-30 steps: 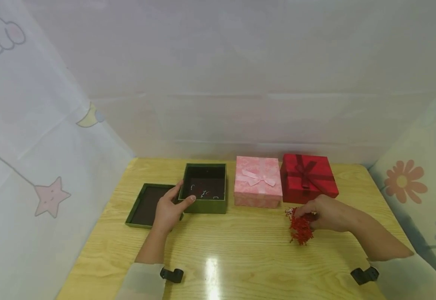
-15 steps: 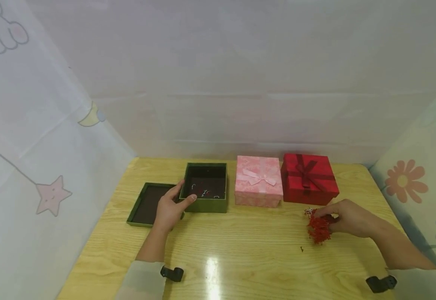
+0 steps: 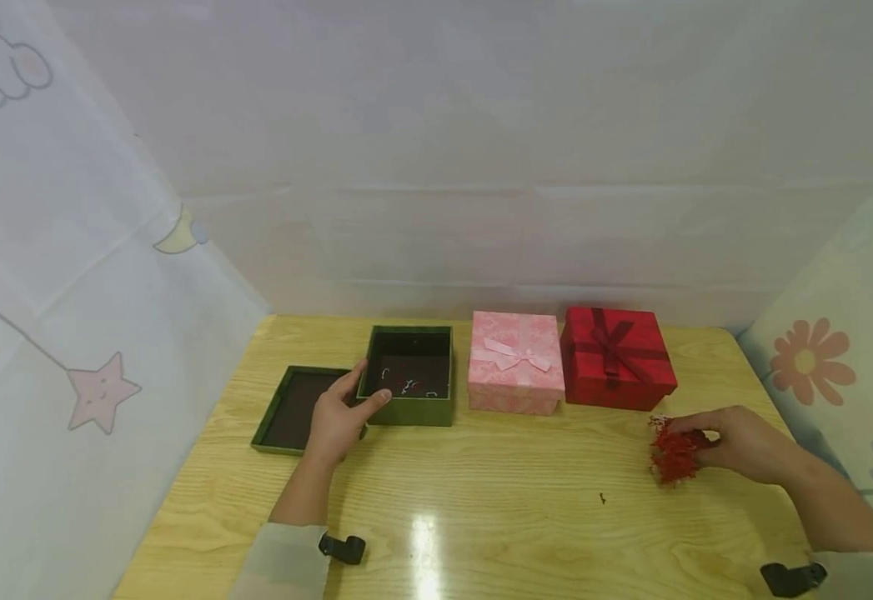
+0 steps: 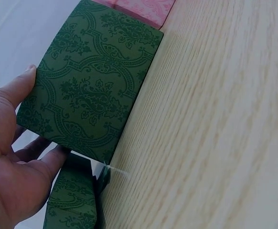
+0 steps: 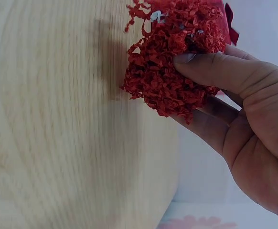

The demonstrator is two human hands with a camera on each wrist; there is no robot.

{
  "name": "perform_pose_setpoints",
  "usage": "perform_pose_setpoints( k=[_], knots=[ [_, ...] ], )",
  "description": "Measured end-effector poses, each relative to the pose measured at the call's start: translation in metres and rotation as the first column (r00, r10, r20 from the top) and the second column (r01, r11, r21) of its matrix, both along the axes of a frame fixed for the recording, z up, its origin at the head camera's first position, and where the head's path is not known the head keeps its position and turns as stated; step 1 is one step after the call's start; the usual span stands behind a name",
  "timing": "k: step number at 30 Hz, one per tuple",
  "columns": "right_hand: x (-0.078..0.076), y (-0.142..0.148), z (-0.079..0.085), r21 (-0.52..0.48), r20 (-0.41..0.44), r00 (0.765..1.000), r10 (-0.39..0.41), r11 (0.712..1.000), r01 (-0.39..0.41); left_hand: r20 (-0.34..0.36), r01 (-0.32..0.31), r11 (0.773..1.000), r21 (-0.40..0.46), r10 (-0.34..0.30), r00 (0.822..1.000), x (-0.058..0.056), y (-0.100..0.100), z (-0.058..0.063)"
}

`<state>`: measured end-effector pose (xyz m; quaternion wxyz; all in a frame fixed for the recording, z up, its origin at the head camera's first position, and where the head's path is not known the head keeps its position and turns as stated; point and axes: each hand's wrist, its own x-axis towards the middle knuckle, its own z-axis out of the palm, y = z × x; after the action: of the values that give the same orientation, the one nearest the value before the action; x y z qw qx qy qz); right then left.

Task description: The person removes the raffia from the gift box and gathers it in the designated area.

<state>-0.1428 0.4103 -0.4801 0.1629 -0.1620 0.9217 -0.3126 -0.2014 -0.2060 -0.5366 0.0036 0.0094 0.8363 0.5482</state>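
Note:
My left hand [image 3: 337,421] grips the near left corner of an open green gift box [image 3: 410,412], thumb at the rim and fingers along its side. A few pale and red shreds lie inside. In the left wrist view the green box [image 4: 93,81] shows a damask pattern. Beside it, partly behind my left hand, lies its green lid [image 3: 297,412], dark inside up. At the right, my right hand [image 3: 740,442] pinches a clump of red crinkled paper shreds [image 3: 674,454] above the table. Thumb and fingers press the shredded paper [image 5: 167,71] from both sides in the right wrist view.
A pink gift box [image 3: 517,362] with a bow stands right of the green box. Beside it is a red gift box [image 3: 618,358] with a dark ribbon. One small dark shred [image 3: 603,498] lies on the wooden table [image 3: 496,508]. Printed fabric walls surround the table.
My right hand has moved to the right with the red paper shreds. One small shred now lies on the table where the clump passed. My left hand stays on the green box.

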Motion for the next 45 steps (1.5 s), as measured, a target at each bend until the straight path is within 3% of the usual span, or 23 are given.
perform_pose_setpoints(
  k=[5,11,17,22,35,45],
  knots=[
    [0.001,0.013,-0.006,0.027,-0.068,0.997,-0.031,0.999,0.033,-0.001,0.000,1.000,-0.005,0.000,1.000,0.001,-0.001,0.000],
    [0.002,0.025,-0.017,0.048,-0.076,0.995,-0.066,0.996,0.069,-0.003,0.004,1.000,-0.006,-0.004,1.000,0.000,-0.001,0.001],
    [0.004,0.029,-0.028,0.090,-0.160,0.983,-0.090,0.990,0.105,-0.003,0.009,1.000,-0.001,-0.009,1.000,0.000,0.000,0.001],
    [0.006,0.027,-0.031,0.125,-0.145,0.984,-0.107,0.984,0.125,-0.017,0.015,0.999,-0.047,-0.016,1.000,-0.001,-0.001,0.005],
    [0.002,0.014,-0.015,0.226,-0.115,0.993,-0.011,0.973,0.037,-0.074,0.004,0.985,-0.171,-0.017,0.997,-0.002,0.002,0.015],
    [0.007,0.001,-0.001,0.227,-0.211,0.977,0.010,0.973,0.040,-0.155,-0.001,0.985,-0.175,-0.026,0.988,-0.001,0.012,0.027]
  ],
)
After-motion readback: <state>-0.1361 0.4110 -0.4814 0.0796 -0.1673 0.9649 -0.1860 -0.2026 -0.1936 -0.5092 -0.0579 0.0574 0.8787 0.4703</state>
